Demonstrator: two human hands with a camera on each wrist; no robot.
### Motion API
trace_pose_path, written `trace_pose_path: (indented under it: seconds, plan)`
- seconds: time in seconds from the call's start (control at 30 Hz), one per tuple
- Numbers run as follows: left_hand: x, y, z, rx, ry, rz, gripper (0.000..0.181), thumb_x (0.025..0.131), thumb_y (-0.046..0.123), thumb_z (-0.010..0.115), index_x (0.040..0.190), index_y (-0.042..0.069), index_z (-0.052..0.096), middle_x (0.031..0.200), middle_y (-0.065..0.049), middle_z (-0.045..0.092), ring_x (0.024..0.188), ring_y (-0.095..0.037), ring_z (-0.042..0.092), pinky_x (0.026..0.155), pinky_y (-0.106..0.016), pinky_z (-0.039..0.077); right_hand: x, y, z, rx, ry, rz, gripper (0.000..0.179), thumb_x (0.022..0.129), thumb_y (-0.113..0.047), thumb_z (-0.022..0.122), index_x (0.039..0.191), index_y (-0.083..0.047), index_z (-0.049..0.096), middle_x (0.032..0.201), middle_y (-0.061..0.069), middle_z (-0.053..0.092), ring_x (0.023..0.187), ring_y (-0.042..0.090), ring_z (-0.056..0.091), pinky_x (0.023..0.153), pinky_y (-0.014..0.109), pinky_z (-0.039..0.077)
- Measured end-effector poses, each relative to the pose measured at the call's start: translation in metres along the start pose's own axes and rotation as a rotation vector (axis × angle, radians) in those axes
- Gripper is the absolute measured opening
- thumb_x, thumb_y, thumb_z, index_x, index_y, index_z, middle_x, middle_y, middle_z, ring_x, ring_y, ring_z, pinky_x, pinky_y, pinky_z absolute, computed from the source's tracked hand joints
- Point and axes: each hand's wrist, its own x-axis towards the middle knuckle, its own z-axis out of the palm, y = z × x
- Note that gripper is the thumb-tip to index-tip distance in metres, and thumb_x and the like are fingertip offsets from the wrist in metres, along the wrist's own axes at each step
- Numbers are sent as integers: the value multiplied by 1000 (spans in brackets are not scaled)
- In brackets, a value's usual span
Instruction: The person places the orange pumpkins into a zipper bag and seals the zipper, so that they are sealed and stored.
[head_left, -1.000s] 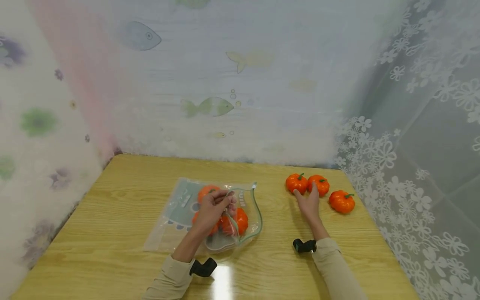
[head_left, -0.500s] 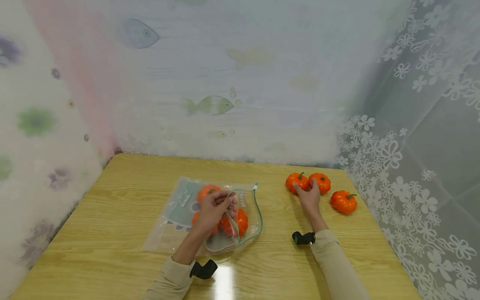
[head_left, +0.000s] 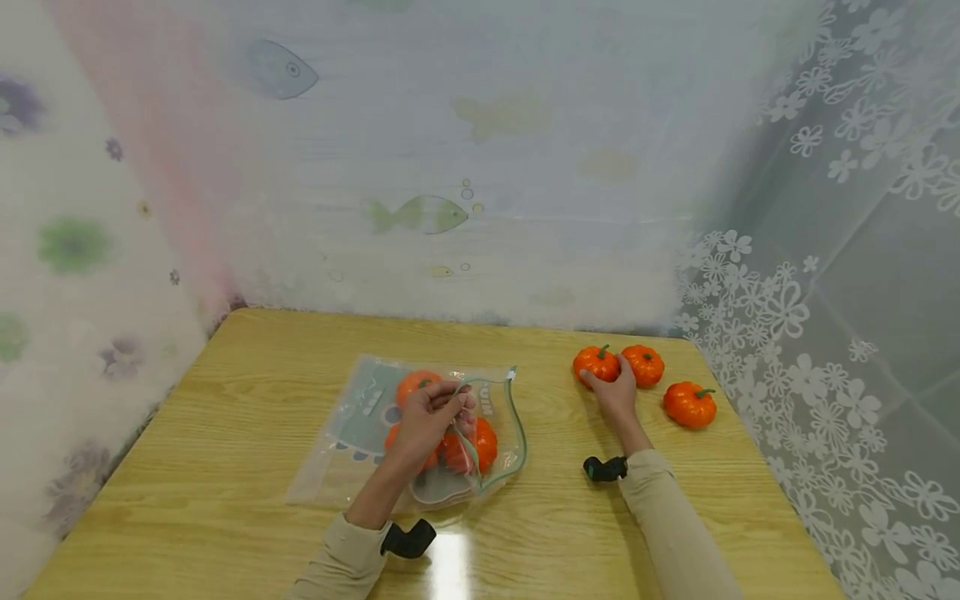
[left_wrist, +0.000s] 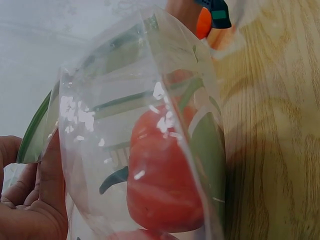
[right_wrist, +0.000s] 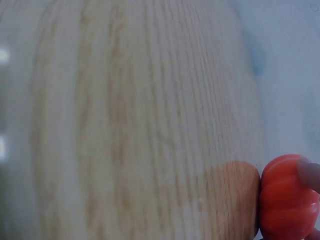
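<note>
My left hand pinches the upper layer of a clear zip bag at its green-edged mouth, which gapes to the right. Inside the bag, orange toy pumpkins show through the plastic; one pumpkin with a dark green stem fills the middle of the left wrist view. At the right, my right hand holds an orange pumpkin between thumb and fingers, the thumb low on its near left side and a finger along its right. In the right wrist view this pumpkin sits at the lower right corner, partly cut off.
A second pumpkin stands just right of the held one, and a third pumpkin lies nearer the table's right edge. The wooden table meets patterned curtains at its back and sides.
My right hand has shifted from between the two back pumpkins to closing its thumb and fingers round the left one. The left hand and bag stay put.
</note>
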Motion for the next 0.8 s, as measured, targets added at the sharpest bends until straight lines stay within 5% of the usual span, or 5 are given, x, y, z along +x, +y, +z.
trace_pose_path:
  seconds: [0.5, 0.7, 0.8]
  plan:
    - [-1, -1, -1, -64, -27, -7, 26, 102, -2, 58, 126, -10, 61, 101, -11, 70, 76, -14, 67, 67, -21, 60, -4, 4, -5, 11, -10, -82, 78, 93, -19, 77, 158, -4, 35, 162, 20, 31, 146, 39, 35, 118, 52, 36]
    - [-2, 1, -1, -105, -74, -6, 27, 103, -3, 55, 127, -14, 57, 94, -8, 70, 74, -13, 67, 65, -23, 60, -11, -1, -8, 71, -36, -91, 75, 92, -27, 79, 155, -9, 44, 155, 17, 42, 126, 34, 54, 89, 24, 55]
    - [-2, 1, -1, -112, -79, -8, 29, 103, -2, 55, 129, -15, 55, 93, -6, 69, 74, -13, 68, 65, -23, 60, -15, -2, -10, 100, -50, -97, 71, 92, -29, 78, 153, -12, 47, 154, 17, 44, 114, 32, 61, 74, 20, 59]
